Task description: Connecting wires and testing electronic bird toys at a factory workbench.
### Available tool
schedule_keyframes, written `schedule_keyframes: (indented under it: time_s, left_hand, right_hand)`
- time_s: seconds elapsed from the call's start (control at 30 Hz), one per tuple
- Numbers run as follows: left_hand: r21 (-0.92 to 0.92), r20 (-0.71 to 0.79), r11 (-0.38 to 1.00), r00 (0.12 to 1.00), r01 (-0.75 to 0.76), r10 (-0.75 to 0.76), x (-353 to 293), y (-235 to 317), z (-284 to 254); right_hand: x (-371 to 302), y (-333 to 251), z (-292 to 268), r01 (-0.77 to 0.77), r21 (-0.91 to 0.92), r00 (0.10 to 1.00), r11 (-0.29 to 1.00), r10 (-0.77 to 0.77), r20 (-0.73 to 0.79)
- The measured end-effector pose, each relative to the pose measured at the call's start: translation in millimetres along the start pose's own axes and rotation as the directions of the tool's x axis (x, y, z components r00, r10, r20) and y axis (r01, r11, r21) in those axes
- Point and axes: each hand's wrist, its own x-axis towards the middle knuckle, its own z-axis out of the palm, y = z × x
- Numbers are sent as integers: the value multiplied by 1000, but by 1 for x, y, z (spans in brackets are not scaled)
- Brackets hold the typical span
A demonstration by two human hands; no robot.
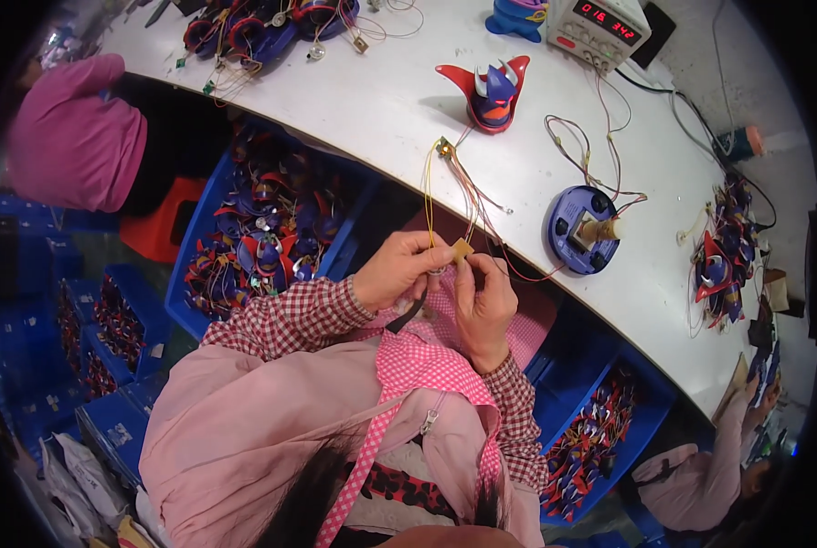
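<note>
Just off the table's front edge, my left hand and my right hand are close together. Both sets of fingertips pinch a small flat tan piece, perhaps a bit of board or tape; its kind is unclear. Thin yellow, red and dark wires run from around my fingers up to a small circuit board with a lit yellow spot. Beyond it stands a purple toy head with grey horns, red glowing eyes and a red collar. My fingers partly hide the wire ends.
A round purple base with wires lies on the white table. A power supply and blue toy part stand behind. Wired toy parts lie far left, more right. Blue bins flank me; co-workers sit nearby.
</note>
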Motion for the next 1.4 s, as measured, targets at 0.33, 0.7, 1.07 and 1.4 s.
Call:
schedule_keyframes:
  time_s: [0.33, 0.7, 1.07, 1.4]
  left_hand:
    - [-42, -47, 998, 998, -40, 38, 2, -6, 3]
    - [-92, -78, 994, 996, -61, 53, 3, -12, 9]
    - [-127, -101, 989, 993, -80, 67, 4, -13, 12]
    - [-138, -100, 988, 994, -65, 51, 5, -18, 12]
  right_hand:
    - [2, 1, 2, -14, -35, 1000, 999, 15, 23]
    - [-1, 4, 4, -20, -67, 1000, 998, 20, 2]
    - [-3, 6, 5, -34, -68, 999, 997, 35, 6]
    - [-6, 6, 4, -25, -82, 1000, 996, 26, 9]
